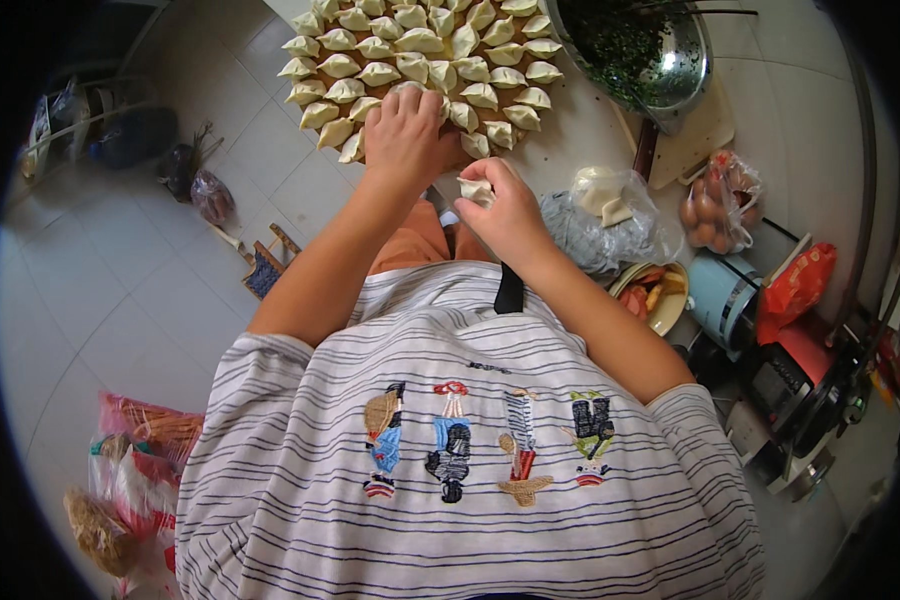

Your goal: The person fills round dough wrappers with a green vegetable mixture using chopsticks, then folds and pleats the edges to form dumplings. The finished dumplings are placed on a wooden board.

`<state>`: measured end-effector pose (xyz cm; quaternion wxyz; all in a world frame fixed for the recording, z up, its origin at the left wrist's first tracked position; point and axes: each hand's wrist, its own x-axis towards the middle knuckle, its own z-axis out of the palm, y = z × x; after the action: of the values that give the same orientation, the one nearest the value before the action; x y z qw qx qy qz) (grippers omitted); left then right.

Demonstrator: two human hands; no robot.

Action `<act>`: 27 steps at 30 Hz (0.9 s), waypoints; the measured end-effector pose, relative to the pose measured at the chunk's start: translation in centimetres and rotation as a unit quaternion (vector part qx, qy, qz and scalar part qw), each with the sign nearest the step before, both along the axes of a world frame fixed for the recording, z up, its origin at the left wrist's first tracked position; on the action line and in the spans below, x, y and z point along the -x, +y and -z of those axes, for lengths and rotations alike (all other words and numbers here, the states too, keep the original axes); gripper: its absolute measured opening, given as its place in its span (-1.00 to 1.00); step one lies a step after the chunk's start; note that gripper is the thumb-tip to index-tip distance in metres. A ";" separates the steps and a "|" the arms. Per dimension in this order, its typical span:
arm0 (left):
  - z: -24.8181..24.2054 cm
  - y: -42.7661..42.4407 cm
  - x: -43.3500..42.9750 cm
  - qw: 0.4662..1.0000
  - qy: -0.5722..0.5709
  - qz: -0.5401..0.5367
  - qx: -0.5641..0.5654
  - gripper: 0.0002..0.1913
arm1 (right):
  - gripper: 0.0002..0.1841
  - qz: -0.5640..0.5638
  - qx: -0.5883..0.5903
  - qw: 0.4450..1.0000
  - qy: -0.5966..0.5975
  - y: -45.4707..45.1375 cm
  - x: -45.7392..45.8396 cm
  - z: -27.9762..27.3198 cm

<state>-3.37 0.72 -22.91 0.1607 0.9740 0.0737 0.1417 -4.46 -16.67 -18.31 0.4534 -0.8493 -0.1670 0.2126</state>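
My right hand (508,214) holds a folded dumpling (476,192) between thumb and fingers, just off the near edge of a round brown board (454,156). Rows of pale uncooked dumplings (420,40) cover that board. Over its near part reaches my left hand (406,129), back upward, fingers pointing away from me. Its fingertips are among the dumplings, and whether they grip one is hidden. To the right of my right hand, a clear plastic bag (649,217) lies with pale dough (596,191) on it or in it.
A metal bowl (690,67) of chopped green filling (622,52) stands at the upper right, near a cutting board (701,139). Bagged eggs (712,206), a bowl of scraps (671,300) and a light-blue appliance (724,296) sit along the right. A small stool (266,270) is on the tiled floor.
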 end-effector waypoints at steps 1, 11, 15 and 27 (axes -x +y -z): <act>0.4 0.1 -0.4 1.000 0.006 -0.002 -0.022 -0.66 | -0.67 0.007 0.006 1.000 0.006 0.0 0.0 -0.2; -0.9 2.5 -0.3 0.998 0.036 -0.051 -0.030 -0.84 | -0.67 0.005 0.019 0.996 -0.084 1.7 -0.5 0.9; -0.5 2.7 -0.1 0.998 0.001 -0.047 -0.041 -0.84 | -0.67 -0.016 0.053 0.986 -0.158 3.7 -2.0 1.7; 0.0 2.1 1.0 0.999 0.010 -0.040 -0.029 -0.83 | -0.77 -0.079 0.209 0.921 -0.320 4.3 -3.2 3.8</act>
<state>-4.34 2.85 -22.96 0.1262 0.9758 0.1107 0.1400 -1.28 -12.41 -22.09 0.1695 -0.9315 -0.3218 -0.0050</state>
